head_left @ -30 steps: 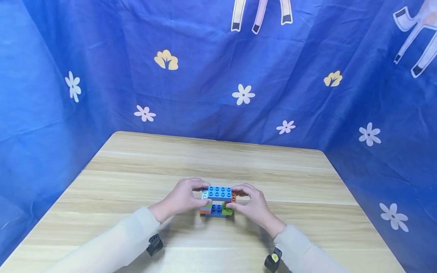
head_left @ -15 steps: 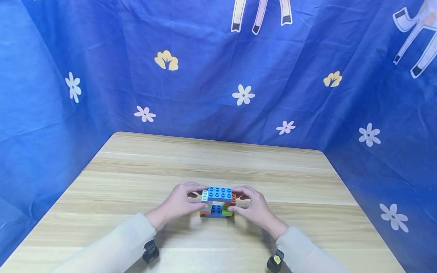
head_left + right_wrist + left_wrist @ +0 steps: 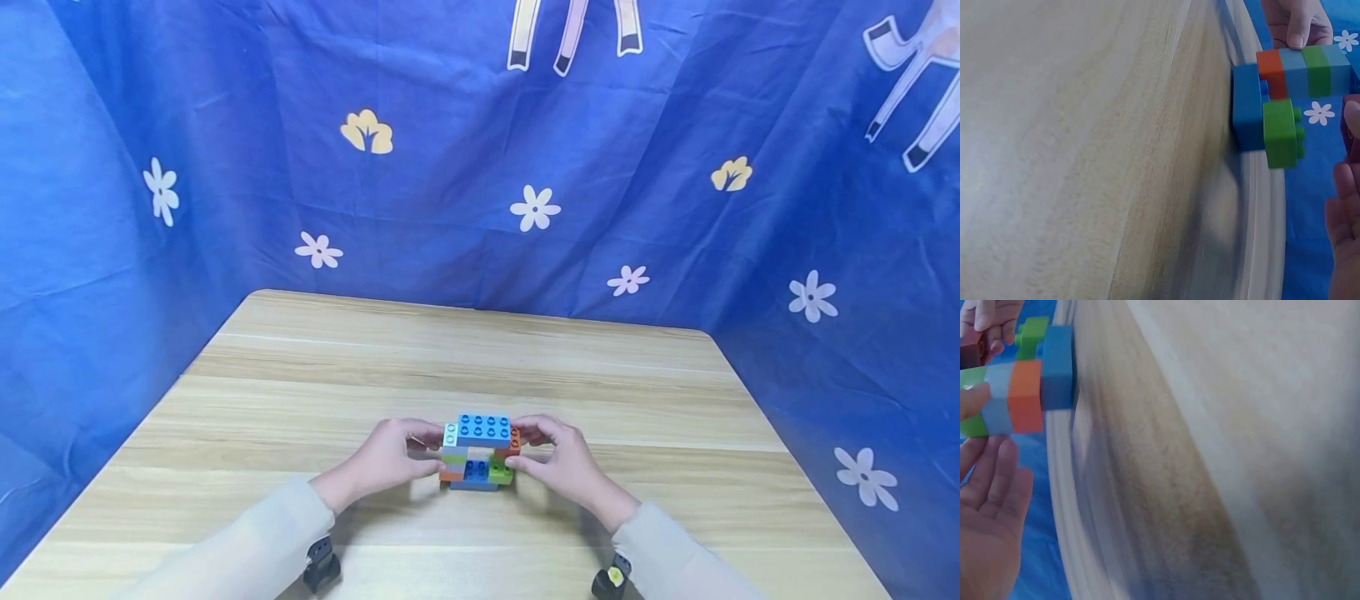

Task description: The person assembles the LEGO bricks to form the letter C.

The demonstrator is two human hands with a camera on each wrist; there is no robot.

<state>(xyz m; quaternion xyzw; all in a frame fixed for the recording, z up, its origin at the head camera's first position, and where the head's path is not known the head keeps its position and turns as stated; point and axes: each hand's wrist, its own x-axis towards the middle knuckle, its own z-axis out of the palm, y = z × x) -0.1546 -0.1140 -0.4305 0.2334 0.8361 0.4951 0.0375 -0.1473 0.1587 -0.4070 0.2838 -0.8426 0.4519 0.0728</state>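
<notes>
A structure of toy building bricks stands upright on the table, with a gap in its middle. On top lies a long blue brick (image 3: pixel 483 429). The left column has light blue, green and orange bricks (image 3: pixel 1025 397); on the right, a red-orange brick (image 3: pixel 507 450) sits above a green brick (image 3: pixel 1280 134). The lowest piece is a blue brick (image 3: pixel 1247 109). My left hand (image 3: pixel 382 458) grips the left column, thumb in front and fingers behind. My right hand (image 3: pixel 566 462) holds the right side, its thumb against the red-orange brick.
The wooden table (image 3: pixel 315 367) stretches out around the bricks. Blue cloth (image 3: pixel 450 150) printed with flowers hangs at the back and both sides. A small black device (image 3: pixel 321 567) hangs at the left wrist, and a similar device (image 3: pixel 611 577) at the right.
The brick structure has shifted slightly toward me. My left hand's thumb has slid from the top light blue brick down the left column. My right hand has come slightly nearer, still holding its side.
</notes>
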